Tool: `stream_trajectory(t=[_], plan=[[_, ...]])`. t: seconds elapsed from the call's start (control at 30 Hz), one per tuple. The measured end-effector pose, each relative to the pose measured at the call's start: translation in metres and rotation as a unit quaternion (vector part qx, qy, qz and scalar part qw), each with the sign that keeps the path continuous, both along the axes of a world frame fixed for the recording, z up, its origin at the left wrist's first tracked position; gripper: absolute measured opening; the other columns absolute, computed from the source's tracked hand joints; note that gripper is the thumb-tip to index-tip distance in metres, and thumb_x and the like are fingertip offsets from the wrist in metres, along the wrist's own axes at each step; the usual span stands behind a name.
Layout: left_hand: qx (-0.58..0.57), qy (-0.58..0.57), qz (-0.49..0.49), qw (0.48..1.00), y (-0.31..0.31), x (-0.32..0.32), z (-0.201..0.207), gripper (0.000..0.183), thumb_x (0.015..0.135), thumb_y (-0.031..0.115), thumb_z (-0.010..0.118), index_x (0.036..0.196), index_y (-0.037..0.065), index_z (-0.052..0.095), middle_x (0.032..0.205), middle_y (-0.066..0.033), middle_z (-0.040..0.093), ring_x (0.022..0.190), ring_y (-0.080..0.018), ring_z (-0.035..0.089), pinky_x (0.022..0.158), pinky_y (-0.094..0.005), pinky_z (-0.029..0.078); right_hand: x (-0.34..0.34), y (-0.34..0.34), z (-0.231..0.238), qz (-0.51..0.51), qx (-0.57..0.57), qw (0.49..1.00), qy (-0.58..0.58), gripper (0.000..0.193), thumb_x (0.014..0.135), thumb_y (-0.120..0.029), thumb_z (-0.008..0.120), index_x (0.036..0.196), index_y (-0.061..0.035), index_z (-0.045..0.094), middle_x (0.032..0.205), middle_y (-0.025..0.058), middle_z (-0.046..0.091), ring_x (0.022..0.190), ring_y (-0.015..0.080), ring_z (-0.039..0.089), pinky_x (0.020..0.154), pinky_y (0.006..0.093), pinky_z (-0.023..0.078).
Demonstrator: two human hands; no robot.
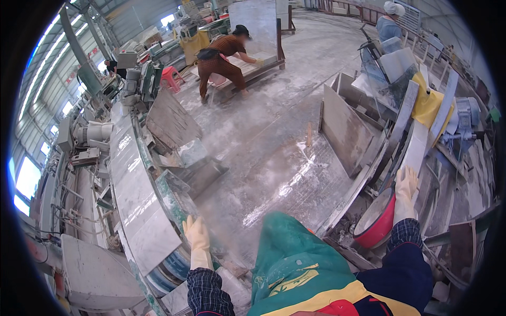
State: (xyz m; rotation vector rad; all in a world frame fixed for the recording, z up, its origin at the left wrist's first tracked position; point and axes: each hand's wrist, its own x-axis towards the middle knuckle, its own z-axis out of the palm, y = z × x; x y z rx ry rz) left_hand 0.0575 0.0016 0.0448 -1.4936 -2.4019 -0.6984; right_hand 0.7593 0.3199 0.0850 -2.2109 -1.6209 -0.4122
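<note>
My left hand (196, 238), in a pale rubber glove, is at the left machine's green edge rail (169, 203). Its fingers are apart with nothing between them. Beside it, pale polished stone slabs (138, 197) lie in a row along a curving bed, the nearest end jutting above a blue round wheel or pulley (176, 265). On the other side, my right hand (406, 190), gloved the same way, lies with stretched fingers at the near end of a long pale stone strip (416, 150). A red-rimmed wheel (380, 224) sits just left of that wrist.
Between the machines runs a wet, dusty floor (274, 152). A brown board (348, 131) leans on the right machine, near a yellow cloth (429, 108) and a motor (466, 116). A person (224, 60) bends over a slab rack ahead; another person (390, 26) stands far right.
</note>
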Motion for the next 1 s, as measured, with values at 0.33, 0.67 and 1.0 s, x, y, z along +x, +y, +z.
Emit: stream_trajectory(t=[0.33, 0.67, 1.0], plan=[[-0.005, -0.017, 0.009, 1.0, 0.0, 0.001, 0.001, 0.028, 0.084, 0.01, 0.059, 0.11, 0.007, 0.071, 0.116, -0.0256, 0.066, 0.124, -0.0389, 0.054, 0.117, -0.0484, 0.028, -0.011, -0.012, 0.007, -0.007, -0.005, 1.0, -0.006, 0.053, 0.095, -0.044, 0.052, 0.135, -0.0104, 0.058, 0.14, 0.0159, 0.054, 0.133, 0.0351, 0.045, 0.111, 0.0495, 0.032], [-0.001, -0.046, 0.025, 0.999, 0.0, 0.007, 0.008, 0.029, 0.085, 0.01, 0.059, 0.111, 0.007, 0.071, 0.127, -0.0315, 0.059, 0.126, -0.0411, 0.052, 0.117, -0.0456, 0.028, -0.026, -0.028, 0.019, -0.002, -0.048, 0.999, 0.021, 0.059, 0.094, -0.049, 0.052, 0.139, -0.0114, 0.054, 0.148, 0.0153, 0.047, 0.138, 0.0377, 0.039, 0.115, 0.0518, 0.027], [-0.003, -0.023, 0.047, 0.999, -0.001, 0.005, 0.001, 0.028, 0.084, 0.012, 0.059, 0.108, 0.013, 0.072, 0.131, -0.0282, 0.057, 0.124, -0.0463, 0.05, 0.115, -0.0462, 0.032, 0.003, 0.004, 0.024, 0.003, -0.134, 0.991, 0.009, 0.066, 0.096, -0.052, 0.046, 0.149, -0.0136, 0.041, 0.155, 0.0154, 0.037, 0.143, 0.0358, 0.032, 0.117, 0.0482, 0.024]])
